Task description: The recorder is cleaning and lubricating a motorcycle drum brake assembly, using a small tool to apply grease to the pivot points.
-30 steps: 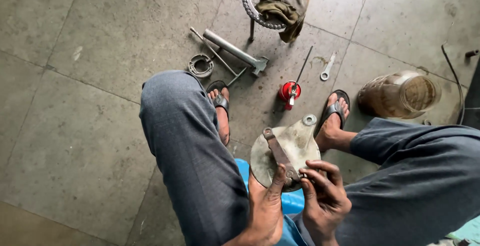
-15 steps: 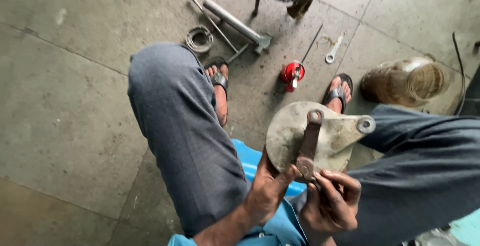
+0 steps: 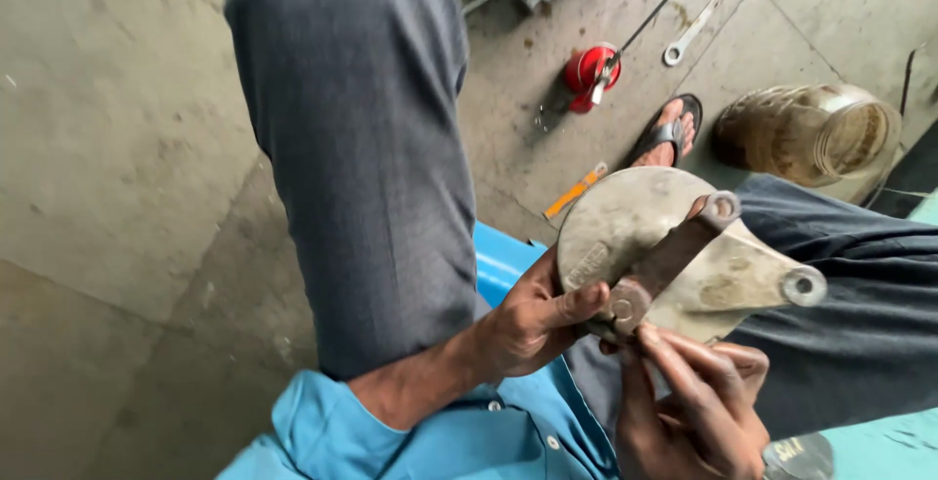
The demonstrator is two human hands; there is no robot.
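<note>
- Moved since the earlier frames: metal plate (image 3: 650, 236) raised nearer the camera and turned, its rusty arm (image 3: 664, 263) now slanting up to the right; floor items shifted toward the upper edge.
- Metal plate – grey, rounded, with lobed ears, held above the lap between both knees.
- Left hand (image 3: 532, 322) – clamped on the plate's lower left edge, thumb across its face.
- Right hand (image 3: 699, 407) – fingertips pinched at the arm's lower pivot end, touching it.
- Red oil can (image 3: 584, 71) – on the floor, long spout angled up right.
- Spanner (image 3: 687, 36) – beside the can's spout.
- Glass jar (image 3: 806, 136) – lying on its side, near the sandalled foot (image 3: 666, 135).
- Orange strip (image 3: 575, 192) – on the floor just beyond the plate.
</note>
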